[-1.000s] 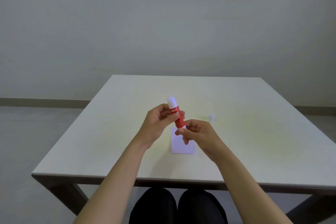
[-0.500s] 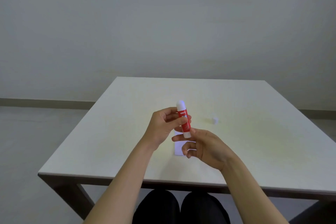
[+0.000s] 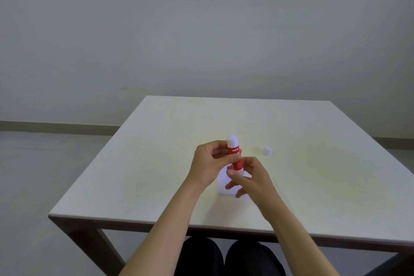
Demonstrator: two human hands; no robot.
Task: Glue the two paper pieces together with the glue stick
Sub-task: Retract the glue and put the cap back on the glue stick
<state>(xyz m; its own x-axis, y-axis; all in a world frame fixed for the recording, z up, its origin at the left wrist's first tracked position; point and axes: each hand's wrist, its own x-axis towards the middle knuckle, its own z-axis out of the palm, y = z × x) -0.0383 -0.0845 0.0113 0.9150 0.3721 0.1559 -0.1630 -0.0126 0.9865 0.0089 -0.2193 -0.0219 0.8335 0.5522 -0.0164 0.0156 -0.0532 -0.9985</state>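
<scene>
A red glue stick (image 3: 235, 154) with a white tip stands nearly upright above the table, uncapped. My left hand (image 3: 209, 163) grips its red body from the left. My right hand (image 3: 251, 178) pinches the white base of the stick from below and right. Under both hands a white paper piece (image 3: 223, 182) lies flat on the table, mostly hidden by my fingers. I cannot tell whether it is one sheet or two stacked. The small white cap (image 3: 267, 150) sits on the table to the right of the stick.
The pale table (image 3: 156, 175) stretches far left and right of my hands, with its near edge just above my dark-clad knees (image 3: 226, 257). A plain wall and a grey floor lie behind and to the left.
The glue stick has gone from leaning left to nearly upright. My right-hand fingers have shifted around its base, as if twisting it. The view has drifted slightly left.
</scene>
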